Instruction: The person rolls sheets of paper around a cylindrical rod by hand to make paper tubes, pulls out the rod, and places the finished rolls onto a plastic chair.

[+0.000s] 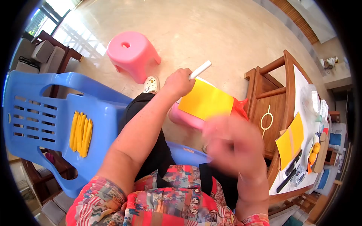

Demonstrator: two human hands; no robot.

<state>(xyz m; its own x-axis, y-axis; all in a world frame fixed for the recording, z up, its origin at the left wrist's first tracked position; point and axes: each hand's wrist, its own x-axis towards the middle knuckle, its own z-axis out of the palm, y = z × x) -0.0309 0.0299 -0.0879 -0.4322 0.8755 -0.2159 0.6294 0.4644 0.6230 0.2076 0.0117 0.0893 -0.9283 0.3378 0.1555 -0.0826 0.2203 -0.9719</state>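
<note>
My left hand [180, 83] is closed around a white stick or tube [200, 69], which points up and to the right. Just below and right of it, a yellow sheet [205, 100] lies on a pink stool [188, 119], with a white edge showing at its top. My right hand [230, 143] is over the sheet's lower right side, smeared by motion, so its fingers and anything in them cannot be made out. Something red [240, 107] shows at the sheet's right edge. Several rolled yellow pieces [80, 134] lie on the blue chair [100, 124] at left.
Another pink stool [132, 49] stands on the floor ahead. At right, a wooden table [290, 101] with a white cover holds a yellow sheet [291, 141], black-handled tools [290, 171], plastic bags and orange items [313, 152].
</note>
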